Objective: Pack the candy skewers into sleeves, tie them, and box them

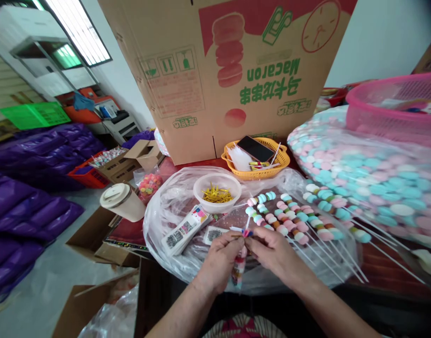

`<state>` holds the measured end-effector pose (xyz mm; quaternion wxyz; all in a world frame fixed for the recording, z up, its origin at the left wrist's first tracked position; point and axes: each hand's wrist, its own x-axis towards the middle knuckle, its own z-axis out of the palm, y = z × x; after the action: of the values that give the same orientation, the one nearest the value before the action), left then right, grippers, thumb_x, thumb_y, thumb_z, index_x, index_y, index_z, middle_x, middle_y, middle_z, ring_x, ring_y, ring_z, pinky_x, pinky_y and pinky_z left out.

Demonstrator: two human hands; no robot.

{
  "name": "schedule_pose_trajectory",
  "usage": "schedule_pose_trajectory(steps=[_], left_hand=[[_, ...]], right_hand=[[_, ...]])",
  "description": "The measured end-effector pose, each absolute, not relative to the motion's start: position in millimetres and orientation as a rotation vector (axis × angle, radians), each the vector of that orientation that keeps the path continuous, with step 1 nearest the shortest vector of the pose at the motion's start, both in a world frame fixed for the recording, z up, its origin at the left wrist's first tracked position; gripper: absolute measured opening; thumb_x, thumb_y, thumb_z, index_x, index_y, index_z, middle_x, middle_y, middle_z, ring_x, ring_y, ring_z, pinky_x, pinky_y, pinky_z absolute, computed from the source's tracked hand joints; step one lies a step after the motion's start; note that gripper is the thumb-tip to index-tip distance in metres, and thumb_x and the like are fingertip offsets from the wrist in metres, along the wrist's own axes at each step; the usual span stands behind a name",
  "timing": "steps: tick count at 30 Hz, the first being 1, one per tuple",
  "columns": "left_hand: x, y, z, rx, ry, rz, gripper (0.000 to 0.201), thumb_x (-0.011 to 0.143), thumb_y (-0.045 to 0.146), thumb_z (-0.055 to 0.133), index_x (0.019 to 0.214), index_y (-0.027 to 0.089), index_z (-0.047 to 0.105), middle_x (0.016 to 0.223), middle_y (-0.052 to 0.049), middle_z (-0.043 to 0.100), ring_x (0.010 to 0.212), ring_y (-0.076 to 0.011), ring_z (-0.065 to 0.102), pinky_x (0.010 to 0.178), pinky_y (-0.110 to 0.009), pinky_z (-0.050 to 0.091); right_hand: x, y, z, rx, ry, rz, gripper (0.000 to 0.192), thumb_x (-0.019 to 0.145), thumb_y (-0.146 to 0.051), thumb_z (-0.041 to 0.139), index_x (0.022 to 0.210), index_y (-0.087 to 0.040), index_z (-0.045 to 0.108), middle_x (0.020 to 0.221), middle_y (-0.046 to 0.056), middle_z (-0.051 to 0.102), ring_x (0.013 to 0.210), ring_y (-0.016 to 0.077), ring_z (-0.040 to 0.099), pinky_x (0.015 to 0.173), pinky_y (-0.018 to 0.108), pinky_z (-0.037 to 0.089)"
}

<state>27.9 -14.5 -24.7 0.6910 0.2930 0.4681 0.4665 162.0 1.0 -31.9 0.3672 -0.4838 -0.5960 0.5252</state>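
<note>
Two hands meet just above the near edge of the counter (384,263), both pinched closed on one bagged marshmallow skewer (238,267). The left hand (220,258) grips the neck of the clear sleeve, fingers curled tight around it; the right hand (272,251) nips the top, where what looks like a twist tie (246,232) sits between thumb and forefinger. The skewer hangs downward between the two wrists, its pastel pieces showing through the plastic. To do this closing well, I judge the left hand should keep the sleeve gathered snugly while the right turns the tie close against the gather, so the bag does not slacken or slide off the stick.

Just beyond the hands lies a clear plastic sheet (166,206) carrying a row of unwrapped skewers (307,220), their sticks fanned toward the right. Left of them rests a stack of printed labels (185,230), and behind that a white bowl (217,192) of gold ties. Farther back stands a yellow basket (282,162) with a phone in it, then a large cardboard box (166,70). A big bag of loose marshmallows (370,169) fills the right side, with a pink basket (395,108) on it
</note>
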Motion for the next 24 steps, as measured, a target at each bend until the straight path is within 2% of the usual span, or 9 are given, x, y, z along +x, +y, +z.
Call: schedule_pose_trajectory(steps=[2, 4, 8, 10, 12, 15, 18, 21, 24], left_hand=[[22.7, -13.7, -20.5, 0.535, 0.951, 0.954, 0.026, 0.06, 0.029, 0.078, 0.062, 0.01, 0.061, 0.053, 0.0, 0.056, 0.045, -0.0081, 0.051, 0.046, -0.02, 0.044], [16.9, -12.6, -17.1, 0.427, 0.848, 0.854, 0.025, 0.053, 0.023, 0.081, 0.063, 0.009, 0.063, 0.055, -0.003, 0.061, 0.052, -0.0125, 0.059, 0.057, -0.025, 0.051], [13.8, -12.6, -14.8, 0.397, 0.712, 0.713, 0.036, 0.051, 0.019, 0.083, 0.08, 0.01, 0.065, 0.06, -0.004, 0.065, 0.051, -0.0157, 0.062, 0.053, -0.027, 0.052], [17.0, -13.1, -14.9, 0.362, 0.726, 0.783, 0.048, 0.052, 0.017, 0.084, 0.095, 0.013, 0.062, 0.064, -0.001, 0.066, 0.05, -0.0138, 0.061, 0.052, -0.026, 0.052], [21.7, -13.2, -14.6, 0.312, 0.797, 0.914, 0.058, 0.053, 0.015, 0.084, 0.105, 0.017, 0.058, 0.069, 0.001, 0.067, 0.051, -0.0119, 0.06, 0.054, -0.025, 0.052], [29.3, -12.6, -12.1, 0.304, 0.916, 1.088, 0.063, 0.054, 0.014, 0.084, 0.109, 0.018, 0.054, 0.066, 0.002, 0.067, 0.051, -0.0111, 0.06, 0.054, -0.023, 0.05], [35.9, -12.9, -7.5, 0.393, 0.988, 1.183, 0.051, 0.056, 0.021, 0.085, 0.097, 0.015, 0.056, 0.057, 0.003, 0.061, 0.044, -0.0079, 0.053, 0.045, -0.017, 0.043], [41.5, -15.9, -6.3, 0.581, 0.999, 1.139, 0.037, 0.065, 0.038, 0.08, 0.077, 0.015, 0.054, 0.051, 0.005, 0.056, 0.035, -0.0056, 0.042, 0.035, -0.016, 0.032], [45.5, -22.3, -11.3, 0.779, 1.118, 1.176, 0.037, 0.069, 0.045, 0.076, 0.078, 0.016, 0.056, 0.057, 0.004, 0.057, 0.039, -0.0065, 0.045, 0.039, -0.019, 0.036]], right_hand=[[170.1, -0.3, -23.0, -1.148, -1.716, 1.305, 0.025, 0.084, -0.034, 0.051, 0.065, -0.019, 0.051, 0.055, -0.003, 0.048, 0.052, 0.0111, 0.046, 0.048, 0.023, 0.037], [179.4, 0.7, -13.0, -1.014, -1.861, 1.19, 0.026, 0.087, -0.029, 0.051, 0.063, -0.018, 0.053, 0.059, -0.002, 0.053, 0.056, 0.0108, 0.049, 0.053, 0.022, 0.039], [190.4, 7.8, -3.8, -0.69, -1.965, 1.463, 0.024, 0.091, -0.029, 0.051, 0.071, -0.019, 0.061, 0.07, -0.001, 0.064, 0.063, 0.0114, 0.058, 0.059, 0.022, 0.045], [187.9, 9.2, -7.2, -0.764, -1.928, 1.502, 0.025, 0.091, -0.031, 0.051, 0.07, -0.019, 0.058, 0.067, -0.001, 0.064, 0.06, 0.0114, 0.058, 0.056, 0.022, 0.045], [180.8, 6.4, -13.8, -0.967, -1.864, 1.285, 0.029, 0.09, -0.033, 0.051, 0.064, -0.02, 0.049, 0.06, -0.002, 0.059, 0.055, 0.0108, 0.054, 0.05, 0.021, 0.042], [169.3, -3.8, -23.0, -1.12, -1.821, 0.83, 0.03, 0.091, -0.028, 0.047, 0.063, -0.021, 0.04, 0.056, -0.002, 0.053, 0.052, 0.0107, 0.049, 0.049, 0.022, 0.038], [165.3, -12.4, -26.9, -1.076, -1.847, 0.53, 0.022, 0.091, -0.018, 0.041, 0.069, -0.021, 0.044, 0.061, -0.001, 0.055, 0.054, 0.011, 0.051, 0.052, 0.022, 0.039], [169.2, -12.0, -27.6, -1.033, -1.898, 0.303, 0.022, 0.089, -0.011, 0.037, 0.071, -0.021, 0.045, 0.061, 0.0, 0.054, 0.054, 0.0113, 0.05, 0.052, 0.023, 0.037], [175.9, -6.1, -24.8, -1.058, -1.975, 0.021, 0.023, 0.089, -0.01, 0.037, 0.072, -0.02, 0.047, 0.061, 0.002, 0.054, 0.055, 0.0138, 0.049, 0.053, 0.027, 0.033]])
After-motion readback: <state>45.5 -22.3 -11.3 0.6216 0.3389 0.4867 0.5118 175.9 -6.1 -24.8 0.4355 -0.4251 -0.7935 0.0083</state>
